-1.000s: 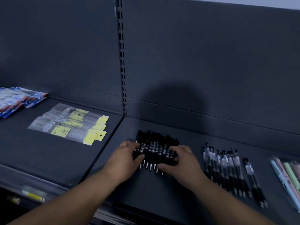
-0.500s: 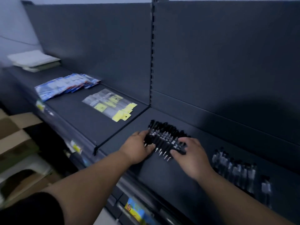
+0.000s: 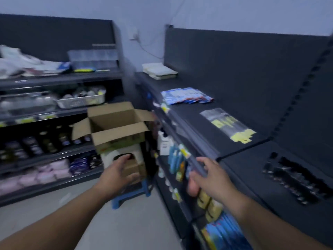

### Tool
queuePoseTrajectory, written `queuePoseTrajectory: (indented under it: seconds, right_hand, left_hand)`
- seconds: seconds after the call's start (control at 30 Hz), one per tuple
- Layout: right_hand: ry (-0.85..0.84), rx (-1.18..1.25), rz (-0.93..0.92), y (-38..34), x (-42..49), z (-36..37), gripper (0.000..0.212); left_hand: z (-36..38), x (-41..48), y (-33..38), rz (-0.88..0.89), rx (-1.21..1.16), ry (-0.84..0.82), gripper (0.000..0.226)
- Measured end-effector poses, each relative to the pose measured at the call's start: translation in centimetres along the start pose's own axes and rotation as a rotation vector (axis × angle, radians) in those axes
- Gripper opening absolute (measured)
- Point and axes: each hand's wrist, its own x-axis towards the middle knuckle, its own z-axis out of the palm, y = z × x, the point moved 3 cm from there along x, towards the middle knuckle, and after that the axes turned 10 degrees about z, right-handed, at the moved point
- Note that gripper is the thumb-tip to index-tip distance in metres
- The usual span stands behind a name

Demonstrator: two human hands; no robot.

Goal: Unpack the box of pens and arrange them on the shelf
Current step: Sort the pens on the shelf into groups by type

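Note:
A batch of black pens [image 3: 295, 179] lies in a row on the dark shelf [image 3: 266, 201] at the right, blurred. An open cardboard box [image 3: 115, 125] with its flaps up stands to the left of the shelf on a stack over a blue stool [image 3: 131, 193]. My left hand [image 3: 117, 174] is out in the air below the box, fingers relaxed and holding nothing. My right hand [image 3: 210, 179] hovers by the shelf's front edge, fingers loose, also without anything in it. Both hands are well clear of the pens.
Blue packets [image 3: 185, 95], clear packets with yellow tags [image 3: 228, 125] and a pale stack [image 3: 158, 70] lie further along the shelf. Lower shelves hold hanging goods [image 3: 178, 159]. Another stocked shelving unit [image 3: 46, 112] stands at the left, with grey floor [image 3: 115, 224] between.
Both hands have let go of the black pens and drawn back to the left. My view has swung left from the shelf toward the cardboard box and the aisle.

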Motion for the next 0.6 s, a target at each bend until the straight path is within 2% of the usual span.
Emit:
queuePoseTrajectory:
  seconds: [0.13,0.27,0.43,0.6]
  right_hand:
    - [-0.254,0.004,0.031,-3.9,-0.8,10.6,0.056]
    - [-0.414,0.014,0.165,-5.2,-0.7,18.5,0.062]
    - [-0.558,-0.117,0.193,-6.8,1.0,24.2,0.067]
    - [-0.696,-0.181,0.236,-8.0,4.8,27.4,0.066]
  left_hand:
    - [-7.0,-5.7,-12.2,-0.247,-0.031,0.105,0.073]
    - [-11.1,-10.3,-21.0,-0.414,0.013,0.089,0.077]
    - [-13.7,-11.6,-27.3,-0.508,0.021,0.064,0.078]
    - [-13.1,-9.1,-30.8,-0.593,-0.003,0.018,0.077]
